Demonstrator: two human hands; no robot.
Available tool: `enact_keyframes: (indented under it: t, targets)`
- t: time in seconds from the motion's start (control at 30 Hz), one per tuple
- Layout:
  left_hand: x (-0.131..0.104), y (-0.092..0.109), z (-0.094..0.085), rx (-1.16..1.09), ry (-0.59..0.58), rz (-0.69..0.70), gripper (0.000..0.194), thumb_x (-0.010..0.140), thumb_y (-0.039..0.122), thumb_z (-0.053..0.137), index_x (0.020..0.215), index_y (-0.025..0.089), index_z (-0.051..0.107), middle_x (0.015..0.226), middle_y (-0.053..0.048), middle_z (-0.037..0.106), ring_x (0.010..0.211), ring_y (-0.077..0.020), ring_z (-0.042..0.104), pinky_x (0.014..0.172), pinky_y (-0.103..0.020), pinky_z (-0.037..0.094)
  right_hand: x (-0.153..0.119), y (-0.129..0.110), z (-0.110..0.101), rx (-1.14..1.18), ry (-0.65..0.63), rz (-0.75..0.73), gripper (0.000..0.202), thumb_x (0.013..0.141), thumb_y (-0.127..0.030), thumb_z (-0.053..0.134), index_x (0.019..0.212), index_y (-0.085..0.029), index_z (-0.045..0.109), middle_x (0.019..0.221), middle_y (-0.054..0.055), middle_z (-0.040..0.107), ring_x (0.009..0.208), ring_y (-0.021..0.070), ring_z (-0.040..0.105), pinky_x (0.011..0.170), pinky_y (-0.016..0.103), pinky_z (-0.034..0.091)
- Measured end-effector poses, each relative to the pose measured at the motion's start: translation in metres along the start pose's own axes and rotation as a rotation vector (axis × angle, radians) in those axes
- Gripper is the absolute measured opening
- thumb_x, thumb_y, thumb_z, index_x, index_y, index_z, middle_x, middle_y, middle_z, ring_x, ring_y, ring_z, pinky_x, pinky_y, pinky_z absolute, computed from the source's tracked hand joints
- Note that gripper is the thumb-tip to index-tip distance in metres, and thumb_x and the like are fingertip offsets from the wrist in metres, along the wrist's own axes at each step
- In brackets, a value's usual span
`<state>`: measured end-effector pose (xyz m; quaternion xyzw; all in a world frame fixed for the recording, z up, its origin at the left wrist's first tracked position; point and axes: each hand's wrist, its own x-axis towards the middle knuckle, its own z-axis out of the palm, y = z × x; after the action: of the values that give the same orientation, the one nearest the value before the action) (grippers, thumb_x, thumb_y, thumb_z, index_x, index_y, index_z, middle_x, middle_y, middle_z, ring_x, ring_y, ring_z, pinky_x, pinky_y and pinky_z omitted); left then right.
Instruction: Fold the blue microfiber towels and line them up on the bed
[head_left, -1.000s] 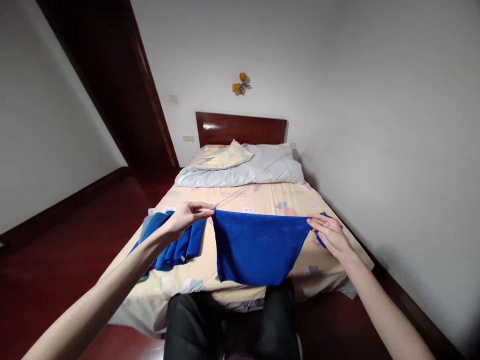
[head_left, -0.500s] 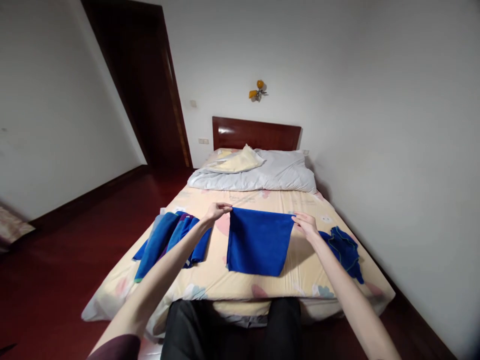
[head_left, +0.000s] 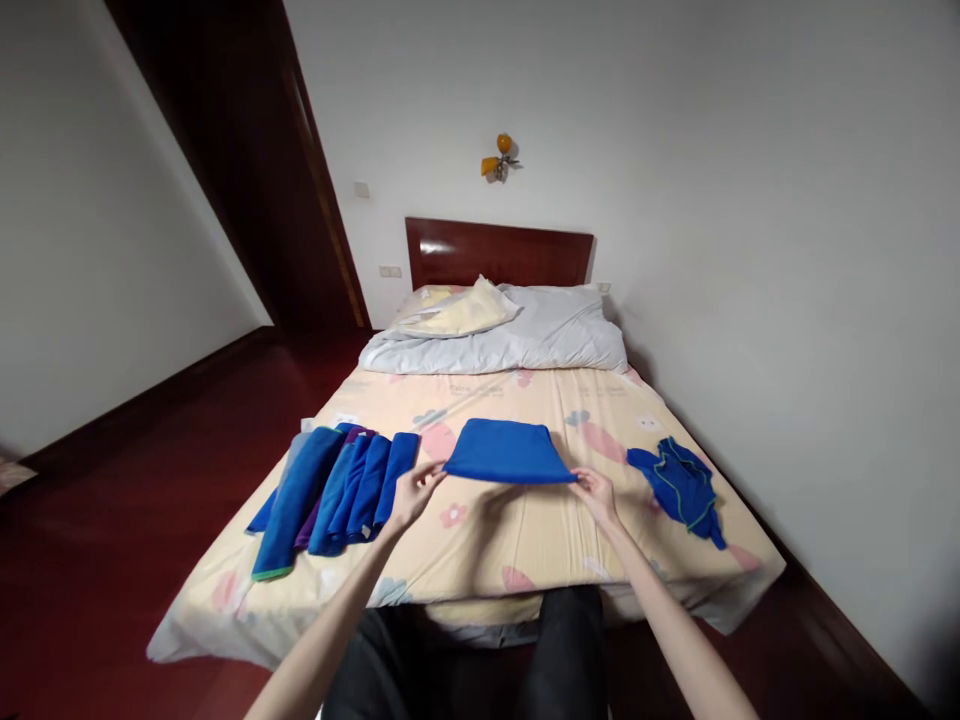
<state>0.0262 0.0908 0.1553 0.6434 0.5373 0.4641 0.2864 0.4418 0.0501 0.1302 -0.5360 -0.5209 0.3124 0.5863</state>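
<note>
A folded blue towel (head_left: 508,452) is stretched between my two hands over the middle of the bed. My left hand (head_left: 417,492) pinches its near left corner, and my right hand (head_left: 597,492) pinches the near right corner. The near edge is raised off the sheet and throws a shadow below; the rest extends away toward the headboard. Left of my left hand lies a row of folded or rolled towels (head_left: 296,505), mostly blue with some purple and a green-edged one. To the right of my right hand sits a crumpled blue cloth (head_left: 684,487) with green edging.
The bed wears a patterned peach sheet (head_left: 517,545). Grey bedding (head_left: 562,325) and a pale yellow pillow or cloth (head_left: 461,308) lie by the dark red headboard (head_left: 499,255). A wall (head_left: 810,300) stands close on the right. My knees touch or nearly touch the bed's near edge.
Both hands have come lower and nearer to me, still pinching the towel. It hung down toward me before; now it spreads away from my hands. The view has shifted slightly.
</note>
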Motion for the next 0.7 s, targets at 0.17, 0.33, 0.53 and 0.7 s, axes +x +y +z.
enact_keyframes:
  t: [0.17,0.33,0.53,0.7]
  targets:
    - [-0.102,-0.076,0.033,0.082,-0.177,-0.197,0.048,0.079,0.057,0.062,0.103,0.019,0.078,0.098,-0.010,0.079,0.089,-0.0288,0.073,0.080,-0.037,0.056,-0.108,0.080,0.006,0.006,0.024,0.321,0.038,0.053,-0.042,0.085,0.079,-0.018,0.072,0.069,0.004,0.070,0.064,0.0203,0.065,0.060,0.029,0.050]
    - [-0.151,-0.114,0.054,0.050,-0.267,-0.407,0.049,0.073,0.052,0.066,0.110,0.021,0.074,0.102,-0.008,0.079,0.107,-0.0309,0.072,0.096,-0.038,0.055,-0.158,0.112,0.005,-0.003,-0.039,0.515,0.039,0.050,-0.046,0.085,0.073,-0.017,0.070,0.065,0.004,0.069,0.048,0.0139,0.054,0.043,0.024,0.037]
    - [-0.134,-0.115,0.060,0.041,-0.188,-0.541,0.056,0.072,0.053,0.067,0.115,0.018,0.069,0.088,-0.007,0.080,0.098,-0.0286,0.075,0.089,-0.035,0.055,-0.157,0.111,0.011,0.016,0.188,0.650,0.048,0.047,-0.053,0.085,0.071,-0.017,0.064,0.063,0.001,0.066,0.036,0.0048,0.032,0.035,0.021,0.017]
    - [-0.140,-0.129,0.054,0.002,-0.181,-0.584,0.063,0.068,0.062,0.067,0.112,0.016,0.069,0.080,-0.007,0.079,0.088,-0.0288,0.075,0.079,-0.034,0.055,-0.171,0.116,0.006,0.072,0.204,0.669,0.046,0.048,-0.051,0.083,0.067,-0.020,0.054,0.060,-0.002,0.063,0.037,0.0028,0.028,0.037,0.020,0.017]
